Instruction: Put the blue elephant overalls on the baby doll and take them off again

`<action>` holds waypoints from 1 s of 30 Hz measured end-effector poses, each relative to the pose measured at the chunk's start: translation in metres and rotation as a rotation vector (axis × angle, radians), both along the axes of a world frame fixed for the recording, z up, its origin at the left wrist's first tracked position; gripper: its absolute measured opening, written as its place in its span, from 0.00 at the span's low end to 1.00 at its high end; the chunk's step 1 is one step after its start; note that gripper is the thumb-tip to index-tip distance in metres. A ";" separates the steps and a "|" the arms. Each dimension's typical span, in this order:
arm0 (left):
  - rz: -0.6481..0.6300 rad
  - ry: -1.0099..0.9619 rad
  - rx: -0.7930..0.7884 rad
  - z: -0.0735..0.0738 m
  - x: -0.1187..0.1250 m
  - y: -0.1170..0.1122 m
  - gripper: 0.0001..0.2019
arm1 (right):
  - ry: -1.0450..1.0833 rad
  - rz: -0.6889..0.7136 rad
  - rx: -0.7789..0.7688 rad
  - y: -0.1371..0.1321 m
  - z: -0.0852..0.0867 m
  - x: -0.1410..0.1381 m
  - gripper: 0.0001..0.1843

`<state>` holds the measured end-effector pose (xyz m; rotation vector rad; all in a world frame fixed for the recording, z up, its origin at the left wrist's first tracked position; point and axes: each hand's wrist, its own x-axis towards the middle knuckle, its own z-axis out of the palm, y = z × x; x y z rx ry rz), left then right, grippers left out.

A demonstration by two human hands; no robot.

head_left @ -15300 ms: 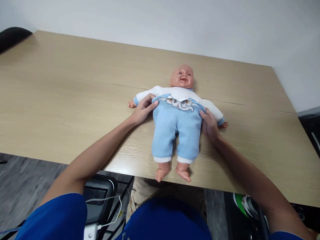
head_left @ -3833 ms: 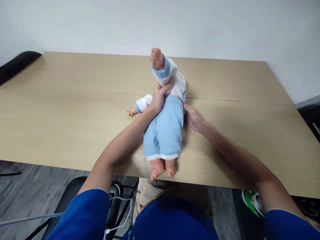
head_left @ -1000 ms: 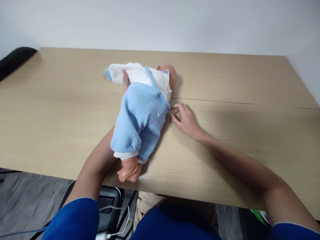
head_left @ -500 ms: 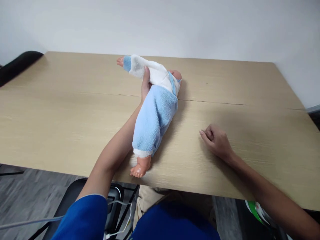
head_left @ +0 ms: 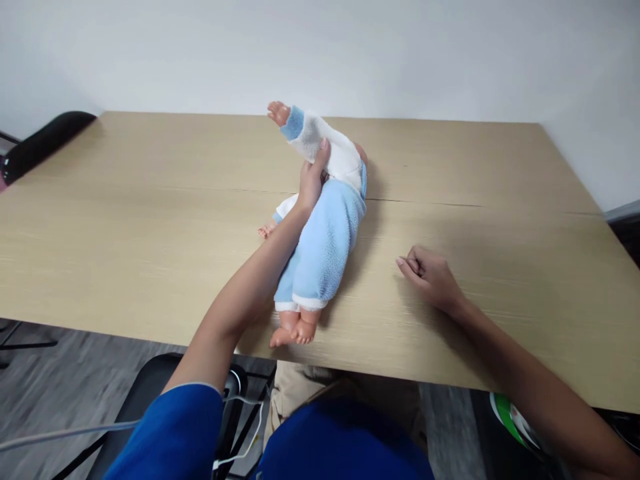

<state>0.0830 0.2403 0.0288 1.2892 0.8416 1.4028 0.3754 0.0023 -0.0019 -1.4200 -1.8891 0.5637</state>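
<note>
A baby doll (head_left: 327, 233) in a white top and fuzzy light-blue trousers is tilted on its side over the table. My left hand (head_left: 313, 177) grips it at the chest, below its raised arm, with the thumb over the white sleeve. The doll's other arm shows on the far side of my forearm. Both its bare feet point toward me, close together. Its head is mostly hidden behind the shoulder. My right hand (head_left: 431, 277) rests loosely curled on the tabletop, right of the doll and apart from it; nothing shows in its fingers.
The wooden table (head_left: 150, 253) has a seam across it and stands against a white wall (head_left: 320, 53). A black chair (head_left: 55, 140) is at the far left. Another chair (head_left: 135, 400) and a white cable (head_left: 255, 433) are below the front edge.
My left hand has turned the doll further onto its side and shifted it slightly right. Its second foot and second arm now show. My right hand has hardly moved.
</note>
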 end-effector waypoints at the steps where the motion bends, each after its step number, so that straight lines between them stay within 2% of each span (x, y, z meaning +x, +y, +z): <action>1: -0.012 -0.055 -0.003 0.000 0.003 -0.001 0.45 | 0.002 0.003 0.000 0.000 0.001 0.000 0.26; 4: -0.032 -0.085 0.017 0.001 0.012 -0.007 0.44 | 0.002 0.005 -0.011 0.000 0.001 0.002 0.26; 8: -0.032 0.052 0.086 -0.001 0.027 -0.017 0.42 | 0.015 -0.002 -0.027 0.000 -0.003 0.004 0.25; 11: -0.036 0.161 0.170 -0.002 0.038 -0.024 0.40 | 0.095 -0.091 -0.034 0.001 -0.010 0.002 0.20; 13: -0.049 0.285 0.253 -0.003 0.046 -0.028 0.37 | 0.236 -0.170 -0.055 0.003 -0.014 0.001 0.17; 17: -0.168 0.661 0.443 -0.003 0.066 -0.041 0.29 | 0.732 -0.211 -0.168 0.016 -0.019 0.011 0.28; 21: -0.301 0.961 0.566 0.007 0.080 -0.061 0.28 | 1.173 -0.215 -0.317 0.034 -0.020 0.034 0.24; 23: -0.286 1.013 0.596 0.015 0.074 -0.069 0.27 | 1.268 -0.215 -0.358 0.042 -0.021 0.044 0.24; 25: -0.194 1.012 0.591 0.023 0.055 -0.074 0.22 | 1.271 -0.216 -0.381 0.047 -0.021 0.052 0.24; 27: -0.035 0.997 0.528 0.026 0.024 -0.073 0.17 | 1.222 -0.211 -0.389 0.049 -0.021 0.058 0.18; 30: 0.283 1.068 0.269 0.022 -0.033 -0.068 0.17 | 1.113 -0.182 -0.352 0.046 -0.018 0.060 0.07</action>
